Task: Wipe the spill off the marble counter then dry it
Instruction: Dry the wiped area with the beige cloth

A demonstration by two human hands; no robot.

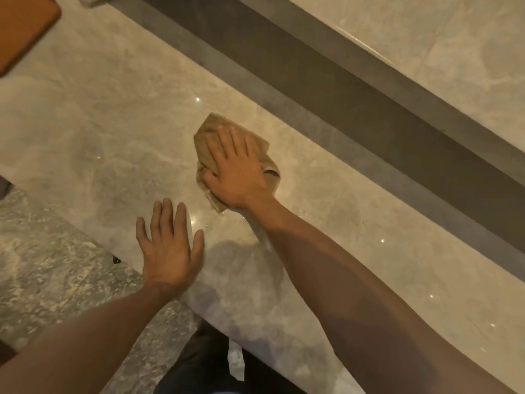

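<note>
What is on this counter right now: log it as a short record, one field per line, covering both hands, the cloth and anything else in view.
surface: marble counter, glossy, no clear puddle visible
cloth: tan cloth, crumpled, lying on the counter
right hand: right hand pressed flat on the cloth, fingers spread
left hand: left hand open, palm down near the counter's front edge, holding nothing
other item: brown board at the far left corner, partly out of frame
back edge: dark recessed strip behind the counter
</note>
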